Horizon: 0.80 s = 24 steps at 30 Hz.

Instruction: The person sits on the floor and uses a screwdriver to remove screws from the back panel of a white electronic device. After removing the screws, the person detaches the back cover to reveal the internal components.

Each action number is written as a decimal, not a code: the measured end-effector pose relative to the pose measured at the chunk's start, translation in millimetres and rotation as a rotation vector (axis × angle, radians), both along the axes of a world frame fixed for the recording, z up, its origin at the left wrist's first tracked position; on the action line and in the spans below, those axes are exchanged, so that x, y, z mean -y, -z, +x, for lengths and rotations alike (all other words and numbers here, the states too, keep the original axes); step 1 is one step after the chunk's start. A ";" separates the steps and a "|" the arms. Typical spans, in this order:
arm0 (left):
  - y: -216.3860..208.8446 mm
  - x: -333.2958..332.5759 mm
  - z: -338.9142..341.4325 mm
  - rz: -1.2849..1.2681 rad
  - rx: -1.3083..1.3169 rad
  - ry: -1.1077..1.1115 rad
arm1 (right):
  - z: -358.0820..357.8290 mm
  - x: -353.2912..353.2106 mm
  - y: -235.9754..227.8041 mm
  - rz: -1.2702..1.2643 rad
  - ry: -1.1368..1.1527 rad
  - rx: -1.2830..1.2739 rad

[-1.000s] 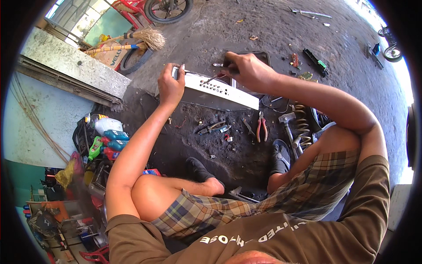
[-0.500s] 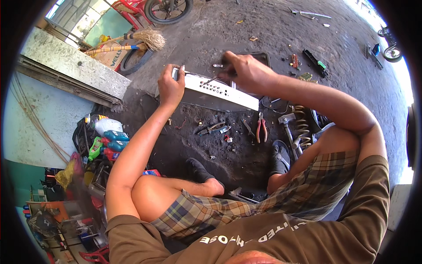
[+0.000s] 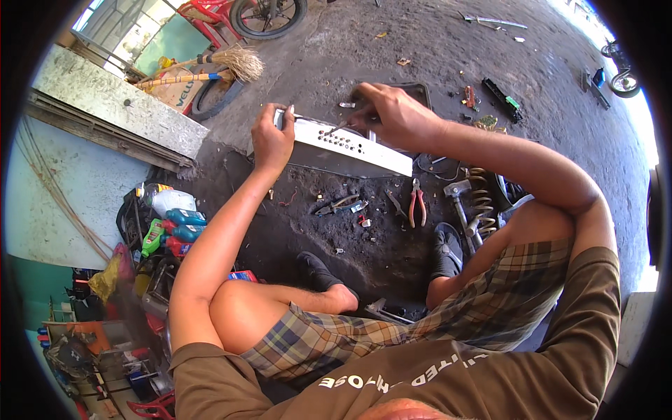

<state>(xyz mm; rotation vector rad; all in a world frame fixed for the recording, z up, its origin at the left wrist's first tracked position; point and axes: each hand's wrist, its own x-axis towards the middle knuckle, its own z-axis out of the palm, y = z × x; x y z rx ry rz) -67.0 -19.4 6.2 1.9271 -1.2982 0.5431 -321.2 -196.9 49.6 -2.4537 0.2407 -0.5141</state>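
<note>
White-panelled case [image 3: 386,159]: long axis far-left to near-right, socketed face up | left hand [image 3: 274,138]: pinching its far-left end | right hand [image 3: 393,112]: fingers curled round thin tool [image 3: 337,128], tip near-left

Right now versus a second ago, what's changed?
Right hand has shifted slightly with the thin tool; the move is too small to call a direction. Nothing visibly taken hold of or let go. Unchanged: left hand on the left end of the white panel, panel in place, red-handled pliers on the ground.
</note>
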 end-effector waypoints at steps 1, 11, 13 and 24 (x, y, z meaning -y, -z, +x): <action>-0.7 -2.1 2.7 0.011 -0.016 -0.008 | 1.1 -1.1 -4.8 0.058 0.090 -0.136; -4.6 7.2 -5.5 0.017 0.013 0.007 | 7.0 5.4 -36.7 -0.048 -0.033 -0.485; -5.0 7.6 -7.0 0.023 0.018 0.003 | 14.0 14.6 -31.2 -0.187 -0.092 -0.410; -8.5 13.2 -18.8 0.033 0.017 0.013 | 46.3 -8.6 -28.2 -0.304 -0.227 -0.654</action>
